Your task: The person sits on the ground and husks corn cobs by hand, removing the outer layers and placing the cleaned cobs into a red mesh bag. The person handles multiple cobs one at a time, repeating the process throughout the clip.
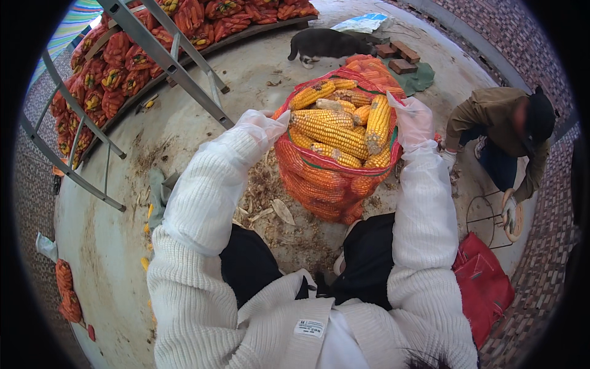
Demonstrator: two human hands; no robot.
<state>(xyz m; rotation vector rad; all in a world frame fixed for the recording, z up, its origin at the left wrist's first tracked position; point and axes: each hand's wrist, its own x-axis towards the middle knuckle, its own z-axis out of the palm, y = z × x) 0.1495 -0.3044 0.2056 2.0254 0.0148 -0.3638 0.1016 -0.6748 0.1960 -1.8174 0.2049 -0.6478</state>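
Note:
A red mesh sack [318, 184] stands upright on the ground before me, filled to its open mouth with husked yellow corn cobs [332, 129]. My left hand [262, 127], in a thin clear plastic glove, grips the sack's rim on the left. On the right side of the mouth my right hand [411, 117], gloved the same way, pinches the rim. Both hands hold the mouth spread wide. Behind it, touching or close to it, lies another red mesh sack with cobs [375, 71].
An aluminium ladder [161, 50] stands at the left, before stacked corn sacks [115, 50]. A dark cat [327, 45] is beyond my sack, near bricks [402, 66]. At the right a person [500, 120] crouches beside a metal-framed stool [481, 217]. A red bag [484, 281] lies nearby.

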